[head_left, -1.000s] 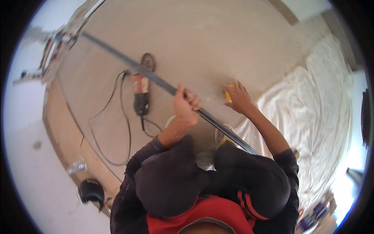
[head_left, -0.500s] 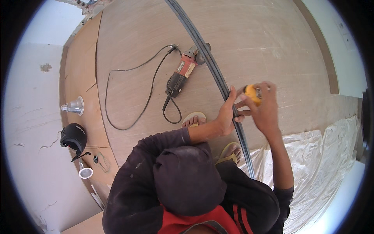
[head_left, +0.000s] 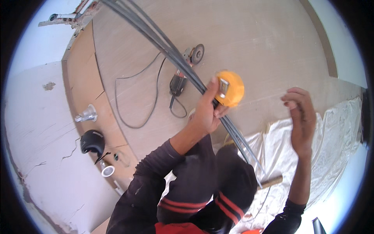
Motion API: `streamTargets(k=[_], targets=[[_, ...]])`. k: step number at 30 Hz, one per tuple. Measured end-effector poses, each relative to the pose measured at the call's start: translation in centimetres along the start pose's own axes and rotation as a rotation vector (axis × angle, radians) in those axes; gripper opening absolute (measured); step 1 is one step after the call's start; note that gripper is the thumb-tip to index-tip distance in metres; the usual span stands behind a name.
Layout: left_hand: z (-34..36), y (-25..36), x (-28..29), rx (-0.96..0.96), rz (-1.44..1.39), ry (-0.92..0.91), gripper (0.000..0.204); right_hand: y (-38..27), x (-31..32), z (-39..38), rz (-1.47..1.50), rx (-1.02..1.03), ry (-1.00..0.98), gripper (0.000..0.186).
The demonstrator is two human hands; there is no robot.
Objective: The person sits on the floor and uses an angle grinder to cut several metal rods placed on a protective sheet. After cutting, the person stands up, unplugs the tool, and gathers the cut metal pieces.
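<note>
My left hand (head_left: 208, 113) is closed around a bundle of long grey metal bars (head_left: 180, 63) and, together with them, a yellow tape measure (head_left: 233, 89). The tape measure rests against the bars, its metal clip beside my left thumb. The bars slant from the far left to beside my knee, their ends slightly fanned out. To the right, my right hand (head_left: 302, 119) is raised apart from the bars, fingers loosely bent with nothing visible in them. Beyond the bars, an angle grinder (head_left: 178, 85) lies on the floor, partly covered by them; its disc shows on their far side.
The grinder's black cord (head_left: 117, 101) loops over the floor. Along the left wall are a silver light fitting (head_left: 89, 113), a black helmet (head_left: 92, 141) and a white-rimmed round fitting (head_left: 108, 171). White plastic sheeting (head_left: 331, 136) lies at right, with a wooden handle (head_left: 271, 182) on it.
The tape measure has passed from my right hand to my left hand. My right hand has moved away to the right. The bars have swung leftward at their far end, and their near ends have spread.
</note>
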State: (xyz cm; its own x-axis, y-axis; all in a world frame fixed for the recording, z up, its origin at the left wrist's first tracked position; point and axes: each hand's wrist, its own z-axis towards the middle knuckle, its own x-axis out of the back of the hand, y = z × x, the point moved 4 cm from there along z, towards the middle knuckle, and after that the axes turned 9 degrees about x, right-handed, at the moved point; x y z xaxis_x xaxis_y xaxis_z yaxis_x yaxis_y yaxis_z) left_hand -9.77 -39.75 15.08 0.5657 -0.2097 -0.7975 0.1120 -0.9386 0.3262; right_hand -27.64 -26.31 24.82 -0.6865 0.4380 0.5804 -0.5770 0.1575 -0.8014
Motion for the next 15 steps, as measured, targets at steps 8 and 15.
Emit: streamTargets(k=[8,15], targets=[[-15.9,16.3,-13.0,-0.221,0.146,0.343,0.053,-7.1,10.2,0.0,0.040,-0.433,-0.088,0.020],[-33.1,34.4,-15.2,-0.528,0.345,0.208,0.053,-17.3,6.9,5.2,0.111,-0.335,-0.157,0.021]])
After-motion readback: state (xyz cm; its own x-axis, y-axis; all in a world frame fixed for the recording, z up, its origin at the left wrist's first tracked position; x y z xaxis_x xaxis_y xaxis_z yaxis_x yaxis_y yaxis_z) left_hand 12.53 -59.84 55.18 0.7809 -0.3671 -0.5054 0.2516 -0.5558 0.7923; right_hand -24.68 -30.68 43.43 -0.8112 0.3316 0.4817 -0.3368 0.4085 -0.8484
